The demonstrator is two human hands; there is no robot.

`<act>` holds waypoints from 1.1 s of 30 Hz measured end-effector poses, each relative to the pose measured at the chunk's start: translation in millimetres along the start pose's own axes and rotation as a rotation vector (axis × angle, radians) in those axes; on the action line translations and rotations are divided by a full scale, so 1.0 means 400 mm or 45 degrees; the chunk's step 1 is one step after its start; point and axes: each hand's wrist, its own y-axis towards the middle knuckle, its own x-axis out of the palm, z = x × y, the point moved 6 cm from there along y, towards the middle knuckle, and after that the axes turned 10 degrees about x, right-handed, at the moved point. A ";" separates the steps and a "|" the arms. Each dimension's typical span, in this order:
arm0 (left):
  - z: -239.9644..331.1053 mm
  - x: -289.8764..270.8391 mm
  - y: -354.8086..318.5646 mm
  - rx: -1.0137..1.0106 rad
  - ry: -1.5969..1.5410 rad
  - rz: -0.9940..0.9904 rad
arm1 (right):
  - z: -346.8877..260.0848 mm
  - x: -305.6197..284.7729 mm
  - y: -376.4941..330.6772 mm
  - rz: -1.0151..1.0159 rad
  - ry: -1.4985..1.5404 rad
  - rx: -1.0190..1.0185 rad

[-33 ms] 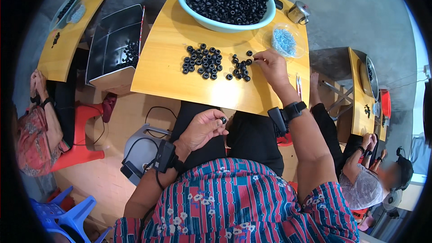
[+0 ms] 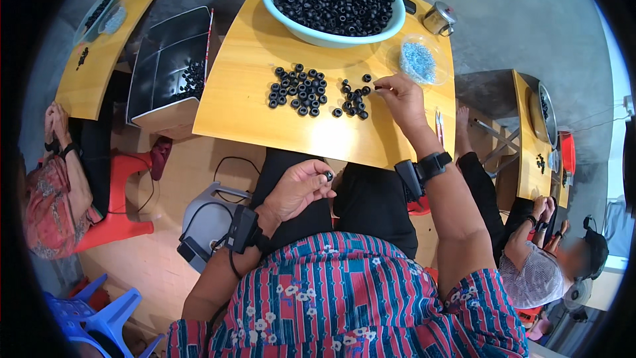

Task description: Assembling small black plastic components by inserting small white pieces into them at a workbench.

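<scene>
Over my lap, my left hand (image 2: 297, 190) is closed in a pinch around a small black ring-shaped piece (image 2: 329, 176). On the wooden table (image 2: 245, 119), the fingers of my right hand (image 2: 405, 101) pinch another black piece (image 2: 378, 87), mostly hidden by the fingertips. Just left of them lies a small loose cluster of black pieces (image 2: 358, 101). Farther left sits a larger group of black pieces (image 2: 303, 89), each with a hole in it. A light blue basin (image 2: 318, 38) at the back is heaped with the same kind of piece.
Beyond my right hand stands a clear tub (image 2: 436, 78) of tiny bluish clear pieces. A metal cup (image 2: 440, 18) is behind it; small scissors (image 2: 440, 127) lie by the right edge. Left of the table is a box (image 2: 159, 53) holding black pieces. People sit at tables on both sides.
</scene>
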 end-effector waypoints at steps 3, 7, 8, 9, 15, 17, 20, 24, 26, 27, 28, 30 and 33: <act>0.006 0.007 -0.002 -0.003 0.038 0.040 | 0.032 -0.009 -0.048 0.010 0.355 0.251; 0.003 -0.009 -0.003 0.049 0.031 -0.007 | 0.007 0.008 -0.131 -0.249 1.105 0.732; 0.000 -0.018 0.001 0.051 0.029 0.001 | -0.004 0.009 -0.150 -0.251 1.226 0.761; -0.001 -0.020 0.006 0.062 0.056 -0.027 | -0.018 0.011 -0.167 -0.253 1.400 0.774; -0.008 -0.042 0.011 0.062 0.053 -0.042 | -0.097 0.033 -0.246 -0.328 1.616 0.661; -0.008 -0.049 0.011 0.067 0.072 -0.041 | -0.105 0.050 -0.265 -0.376 1.593 0.654; -0.009 -0.054 0.009 0.075 0.091 -0.033 | -0.140 0.060 -0.284 -0.403 1.421 0.604; -0.005 -0.050 0.006 0.088 0.134 -0.022 | -0.162 0.065 -0.296 -0.441 1.114 0.552; -0.004 -0.045 0.007 0.092 0.122 -0.058 | -0.173 0.060 -0.297 -0.413 0.795 0.359; -0.005 -0.046 0.007 0.092 0.120 -0.055 | -0.177 0.063 -0.299 -0.416 0.795 0.360; -0.005 -0.047 0.007 0.089 0.120 -0.052 | -0.181 0.065 -0.301 -0.411 0.834 0.388; -0.006 -0.048 0.006 0.089 0.118 -0.048 | -0.186 0.069 -0.302 -0.407 0.870 0.415; -0.005 -0.047 0.004 0.098 0.112 -0.041 | -0.192 0.071 -0.300 -0.407 0.814 0.394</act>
